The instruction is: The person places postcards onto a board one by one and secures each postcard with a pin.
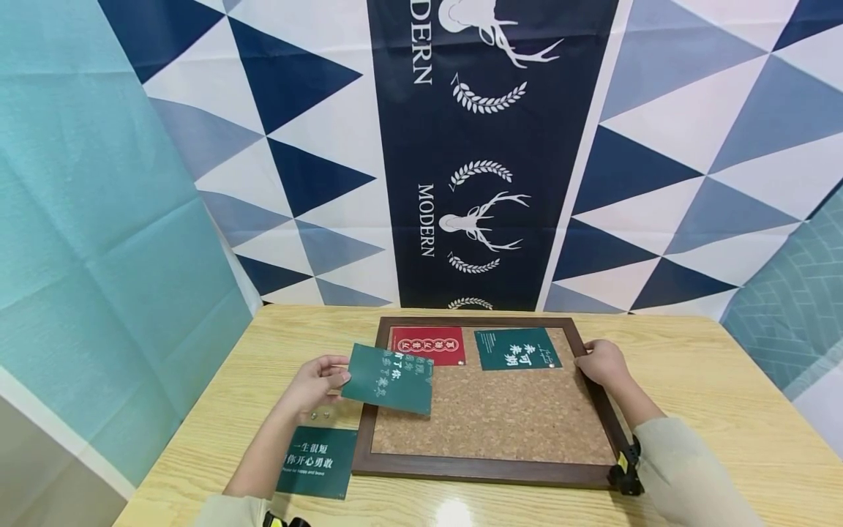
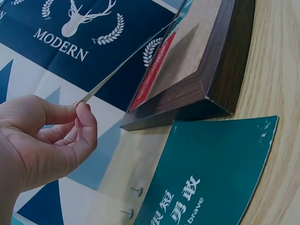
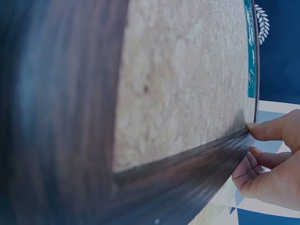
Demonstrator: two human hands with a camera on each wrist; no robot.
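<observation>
Between thumb and fingers, my left hand (image 1: pixel 317 384) pinches a green card (image 1: pixel 388 380) by its left edge. The card is held above the left side of a cork board (image 1: pixel 494 417) with a dark brown frame; in the left wrist view it appears edge-on. My right hand (image 1: pixel 602 364) grips the frame's right side (image 3: pixel 220 154), thumb on top and fingers against the outer side. A red card (image 1: pixel 428 344) and another green card (image 1: pixel 516 348) lie along the board's far part, each with a pin at a corner.
A second loose green card (image 1: pixel 316 461) with white writing lies on the wooden table (image 1: pixel 217 417), left of the board. Two pushpins (image 2: pixel 136 191) stand on the table beside that card. A patterned cloth (image 1: pixel 316 146) hangs behind the table.
</observation>
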